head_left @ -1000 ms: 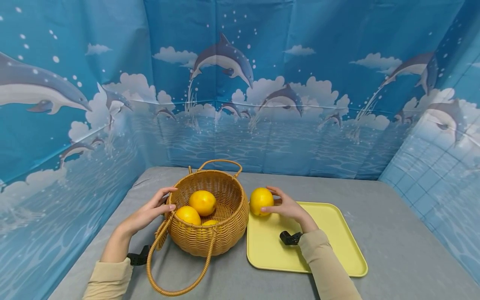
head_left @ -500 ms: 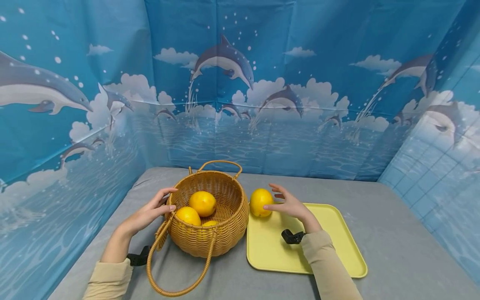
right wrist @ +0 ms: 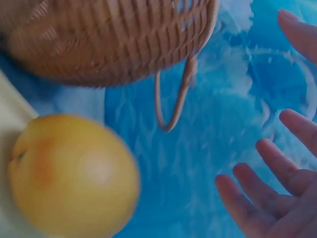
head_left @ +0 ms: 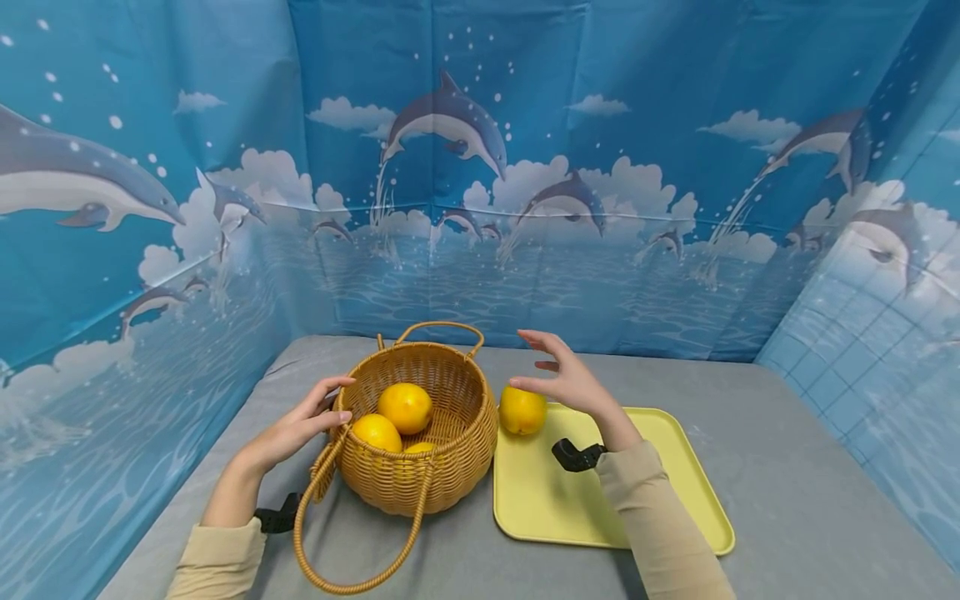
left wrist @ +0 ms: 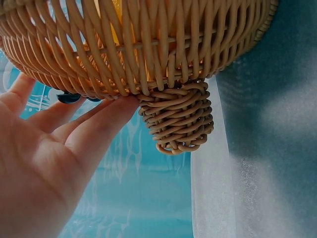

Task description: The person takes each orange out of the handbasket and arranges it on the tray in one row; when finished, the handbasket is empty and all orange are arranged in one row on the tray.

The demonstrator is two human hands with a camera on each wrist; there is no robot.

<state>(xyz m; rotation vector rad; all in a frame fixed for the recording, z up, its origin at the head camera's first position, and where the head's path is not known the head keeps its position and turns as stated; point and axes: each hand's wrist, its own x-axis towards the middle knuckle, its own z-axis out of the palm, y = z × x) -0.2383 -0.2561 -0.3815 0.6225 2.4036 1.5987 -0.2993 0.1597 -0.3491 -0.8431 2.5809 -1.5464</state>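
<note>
My left hand touches the left side of a woven wicker basket, fingers lying along its rim and wall. In the left wrist view those extended fingers meet the weave beside a stubby woven knob. Inside the basket lie a yellow fruit, another yellow fruit and a third one mostly hidden by the front wall. A round yellow-orange fruit sits at the tray's back left corner. My right hand hovers above and to its right, fingers spread, holding nothing; the right wrist view shows this fruit apart from the fingers.
A yellow tray lies right of the basket on a grey cloth surface. The basket's front handle droops toward me; its back handle stands up. A blue dolphin-print curtain encloses the back and sides.
My right hand has let go of the round fruit, opened its fingers and risen above it. That fruit stays at the tray's corner. My left hand and the basket have not moved.
</note>
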